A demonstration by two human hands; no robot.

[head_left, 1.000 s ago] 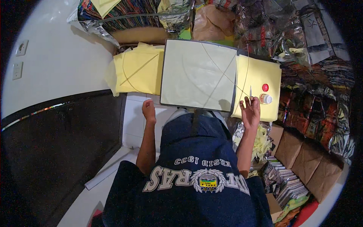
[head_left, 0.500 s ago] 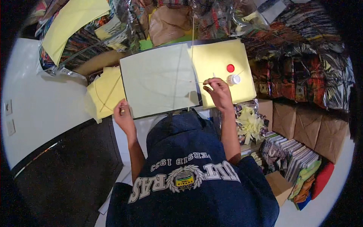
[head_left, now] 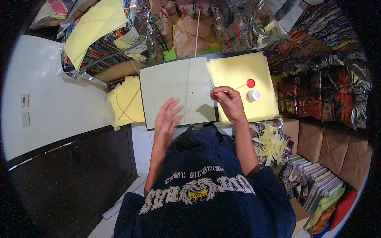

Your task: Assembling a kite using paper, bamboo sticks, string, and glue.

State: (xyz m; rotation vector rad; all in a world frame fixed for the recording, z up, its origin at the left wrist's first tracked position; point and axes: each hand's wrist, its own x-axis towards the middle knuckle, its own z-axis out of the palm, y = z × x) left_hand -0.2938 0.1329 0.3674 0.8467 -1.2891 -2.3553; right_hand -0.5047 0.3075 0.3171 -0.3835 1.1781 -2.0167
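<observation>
A thin pale stick [head_left: 234,90] is pinched between the thumb and fingers of my right hand [head_left: 229,104]. It slants up to the right past a round red lid [head_left: 251,83]. Toward the left it reaches a small orange spot [head_left: 193,93] above a pale grey-green board [head_left: 166,85]. Another long thin stick [head_left: 197,33] runs upright past the board's far edge. My left hand [head_left: 168,119], slightly blurred, hovers over the board's near part with its fingers apart, holding nothing visible. A small white pot [head_left: 253,95] stands near my right hand, on yellow sheets [head_left: 234,71].
More yellow sheets [head_left: 125,93] lie left of the board, with a curved thin strip across them. Wrapped stacks [head_left: 317,93] crowd the right and far sides. Crumpled yellow strips [head_left: 273,144] sit at the near right. A dark panel [head_left: 75,170] stands at the left.
My left hand has moved right from the board's left edge to over the board, and its fingers have spread. My right hand keeps its pinch on the stick. The whole view has shifted slightly.
</observation>
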